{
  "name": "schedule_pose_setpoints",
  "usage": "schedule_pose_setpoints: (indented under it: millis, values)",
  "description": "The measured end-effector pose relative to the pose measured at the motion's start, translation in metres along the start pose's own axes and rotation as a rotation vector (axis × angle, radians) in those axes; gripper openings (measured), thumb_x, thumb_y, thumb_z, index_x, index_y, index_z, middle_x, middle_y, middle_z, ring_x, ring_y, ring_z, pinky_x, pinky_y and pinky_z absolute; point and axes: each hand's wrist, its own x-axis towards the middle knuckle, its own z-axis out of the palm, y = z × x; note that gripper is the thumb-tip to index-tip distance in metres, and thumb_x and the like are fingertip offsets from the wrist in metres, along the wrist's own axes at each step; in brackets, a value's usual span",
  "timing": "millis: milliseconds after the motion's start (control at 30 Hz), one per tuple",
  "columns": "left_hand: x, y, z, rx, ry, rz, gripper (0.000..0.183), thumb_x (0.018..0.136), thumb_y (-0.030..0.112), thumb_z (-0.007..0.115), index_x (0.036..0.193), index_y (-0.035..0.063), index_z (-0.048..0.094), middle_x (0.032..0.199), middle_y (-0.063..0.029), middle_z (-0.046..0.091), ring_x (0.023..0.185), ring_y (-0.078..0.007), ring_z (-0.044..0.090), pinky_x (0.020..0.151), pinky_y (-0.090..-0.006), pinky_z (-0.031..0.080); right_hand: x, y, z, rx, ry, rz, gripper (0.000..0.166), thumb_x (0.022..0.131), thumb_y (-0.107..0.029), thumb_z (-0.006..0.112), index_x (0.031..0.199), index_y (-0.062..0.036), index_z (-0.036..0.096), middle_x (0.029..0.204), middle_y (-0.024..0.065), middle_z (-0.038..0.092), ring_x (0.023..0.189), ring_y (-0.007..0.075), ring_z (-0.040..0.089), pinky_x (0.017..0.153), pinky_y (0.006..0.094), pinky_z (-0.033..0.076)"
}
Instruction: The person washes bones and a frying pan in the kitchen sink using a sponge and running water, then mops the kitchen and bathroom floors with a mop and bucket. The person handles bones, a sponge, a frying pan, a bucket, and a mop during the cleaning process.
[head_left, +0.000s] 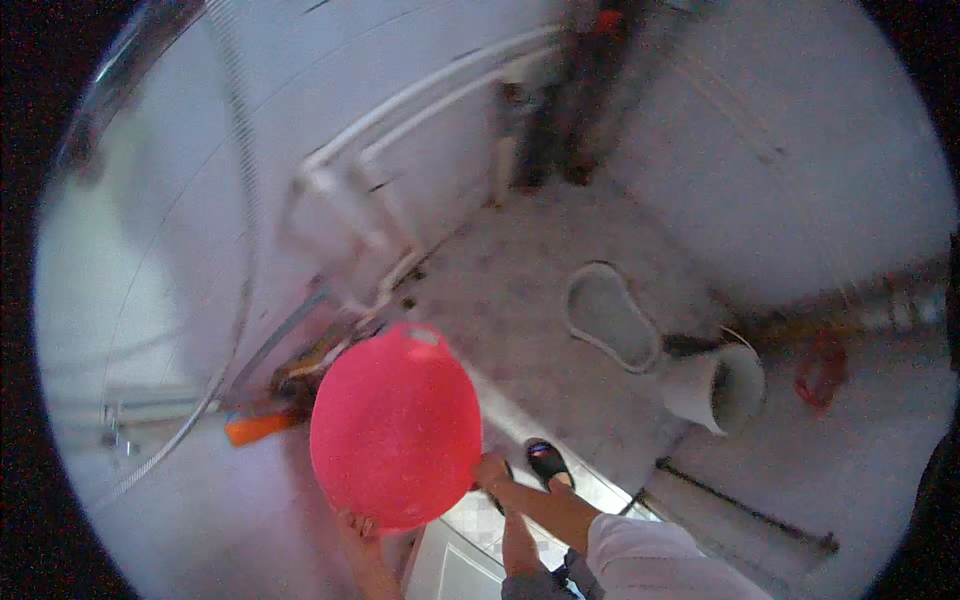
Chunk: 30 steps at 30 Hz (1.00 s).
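A large pink plastic basin (397, 435) fills the space before me, with a handle slot at its far rim. My left hand (358, 523) curls its fingertips over the near left edge of the basin. On the right side, my right hand (491, 476) grips the rim. The picture is blurred, and nothing can be made out inside the basin. Past the basin's right side, a foot in a dark slipper (547, 461) stands near a pale threshold strip (600, 480).
A squat toilet (611, 319) is set in the tiled floor. Beside it lies a white bin (694, 390). White pipes (420, 94) and a ribbed hose (244, 165) run along the wall. An orange object (255, 429) lies left of the basin; a white door (457, 574) is nearby.
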Motion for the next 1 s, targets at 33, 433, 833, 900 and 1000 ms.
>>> schedule_pose_setpoints:
  millis: [33,433,833,900,1000]
  values:
    - [0.007,-0.008,-0.016,-0.015,-0.013,-0.027,0.019,0.080,0.015,0.052,0.065,0.0143,0.041,0.055,0.0042,0.037,0.042,-0.0079,0.031,0.040,-0.0241,0.028,-0.066,-0.064,-0.027,0.286,0.022,0.152,0.020,0.070,-0.018,0.061,0.068,0.0010,0.064,0.061,0.0142,0.062,0.051,0.0188,0.061,0.046,0.0301,0.049]
    - [-0.073,-0.079,0.145,0.240,-0.587,-0.629,0.029,0.085,0.028,0.045,0.059,0.0178,0.037,0.046,0.0026,0.032,0.040,-0.0108,0.032,0.040,-0.0318,0.032,-0.230,0.048,-0.184,0.460,0.409,0.208,0.014,0.069,-0.019,0.061,0.065,-0.0057,0.064,0.061,0.0104,0.061,0.052,0.0186,0.061,0.049,0.0329,0.050]
    - [-0.448,-0.204,0.392,0.567,-0.617,-0.418,0.015,0.077,0.002,0.054,0.071,0.0108,0.043,0.057,0.0008,0.036,0.046,-0.0096,0.030,0.046,-0.0243,0.032,-0.314,0.100,-0.437,0.357,0.858,-0.004,0.056,0.071,-0.022,0.059,0.123,-0.0079,0.043,0.121,0.0175,0.047,0.085,0.0311,0.060,0.070,0.0401,0.049]
    - [-0.486,-0.239,0.423,0.642,-0.642,-0.347,0.017,0.076,0.000,0.052,0.069,0.0116,0.043,0.056,0.0012,0.035,0.045,-0.0092,0.029,0.046,-0.0225,0.031,-0.285,0.147,-0.462,0.193,0.853,0.076,0.058,0.070,-0.023,0.060,0.124,-0.0083,0.042,0.107,0.0161,0.054,0.081,0.0308,0.061,0.066,0.0412,0.049]
    - [-0.529,-0.302,0.451,0.887,-0.586,-0.263,0.018,0.076,0.000,0.052,0.069,0.0129,0.043,0.056,0.0024,0.038,0.045,-0.0084,0.031,0.046,-0.0212,0.033,-0.244,0.216,-0.495,-0.115,0.752,0.185,0.062,0.069,-0.026,0.060,0.125,-0.0088,0.041,0.085,0.0141,0.063,0.073,0.0303,0.062,0.060,0.0428,0.049]
